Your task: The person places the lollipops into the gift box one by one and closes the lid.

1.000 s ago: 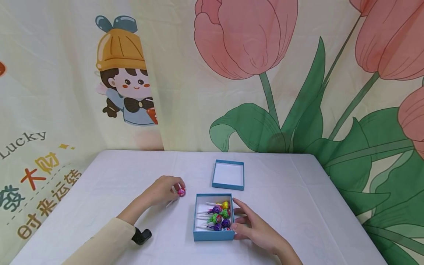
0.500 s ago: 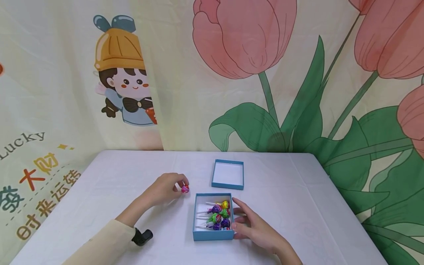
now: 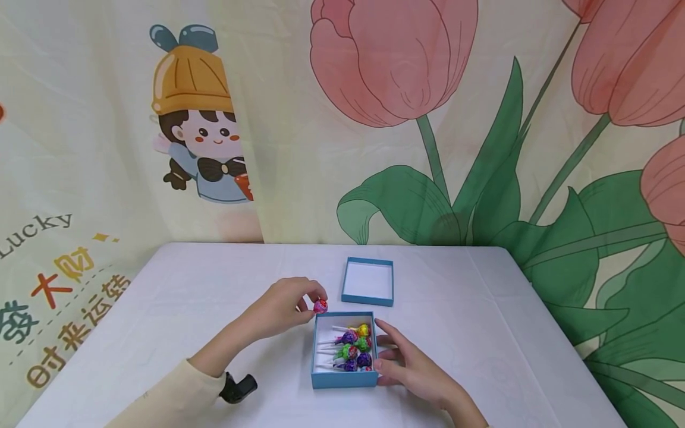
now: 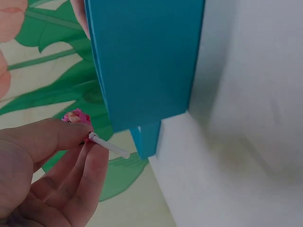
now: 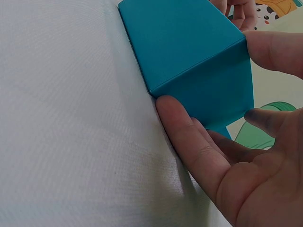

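Between thumb and fingers of my left hand (image 3: 286, 306) is a pink lollipop (image 3: 320, 306), just beyond the far left corner of a blue box (image 3: 344, 381). In the left wrist view the white stick (image 4: 111, 146) juts out past the fingers towards the box wall. Inside the box lie several lollipops (image 3: 349, 352) in purple, green and yellow wrappers, sticks to the left. My right hand (image 3: 414, 368) rests against the box's right side. In the right wrist view its fairly straight, spread fingers (image 5: 196, 144) touch the blue wall (image 5: 213, 87).
A shallow blue lid (image 3: 368, 301) with a white inside lies just behind the box on the white table (image 3: 460, 321). A black strap device (image 3: 238, 388) sits at my left cuff. A printed curtain (image 3: 289, 148) hangs behind the table's far edge.
My left hand has lifted the pink lollipop from left of the box and carried it right, to the far left corner. The right hand stays against the box.
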{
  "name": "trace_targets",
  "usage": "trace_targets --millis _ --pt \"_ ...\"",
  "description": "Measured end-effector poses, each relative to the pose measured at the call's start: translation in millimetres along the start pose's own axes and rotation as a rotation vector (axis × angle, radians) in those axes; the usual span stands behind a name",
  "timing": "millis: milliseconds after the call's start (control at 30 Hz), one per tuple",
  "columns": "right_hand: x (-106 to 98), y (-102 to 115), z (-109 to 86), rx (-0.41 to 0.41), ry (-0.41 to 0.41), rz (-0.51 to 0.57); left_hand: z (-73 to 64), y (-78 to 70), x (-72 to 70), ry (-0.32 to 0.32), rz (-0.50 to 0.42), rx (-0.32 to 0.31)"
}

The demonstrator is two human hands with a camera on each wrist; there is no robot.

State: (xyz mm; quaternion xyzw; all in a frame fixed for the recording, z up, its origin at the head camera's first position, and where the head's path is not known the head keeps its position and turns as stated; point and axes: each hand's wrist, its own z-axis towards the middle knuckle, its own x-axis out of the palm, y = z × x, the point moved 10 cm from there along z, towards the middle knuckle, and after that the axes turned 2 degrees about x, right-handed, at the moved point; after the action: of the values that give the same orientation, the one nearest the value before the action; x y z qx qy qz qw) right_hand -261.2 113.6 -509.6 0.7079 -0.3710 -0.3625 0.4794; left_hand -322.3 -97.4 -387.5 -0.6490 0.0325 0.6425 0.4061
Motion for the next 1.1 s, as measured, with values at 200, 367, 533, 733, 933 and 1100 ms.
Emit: trace_targets --millis 200,367,533,733,933,1100 --pt "0 0 0.2 0.009 0.003 0.002 -0.7 -18.3 -0.1 0.0 -0.009 0.058" --pt "0 3 0.3 0.008 0.002 -0.01 -1.1 -27.8 3.0 0.015 -0.04 0.072" --pt "1 2 -0.2 0.008 0.005 -0.001 -1.6 -35.4 9.5 0.04 -0.072 0.065" --pt "2 2 -0.4 0.015 0.007 0.006 -3.7 -44.0 16.9 0.068 -0.087 0.092" --pt "2 4 -0.5 0.003 0.006 -0.002 -4.1 -50.5 24.2 0.097 -0.101 0.114" --pt "2 3 -1.1 0.005 0.013 0.012 -3.6 -55.6 29.2 0.122 -0.125 0.123"
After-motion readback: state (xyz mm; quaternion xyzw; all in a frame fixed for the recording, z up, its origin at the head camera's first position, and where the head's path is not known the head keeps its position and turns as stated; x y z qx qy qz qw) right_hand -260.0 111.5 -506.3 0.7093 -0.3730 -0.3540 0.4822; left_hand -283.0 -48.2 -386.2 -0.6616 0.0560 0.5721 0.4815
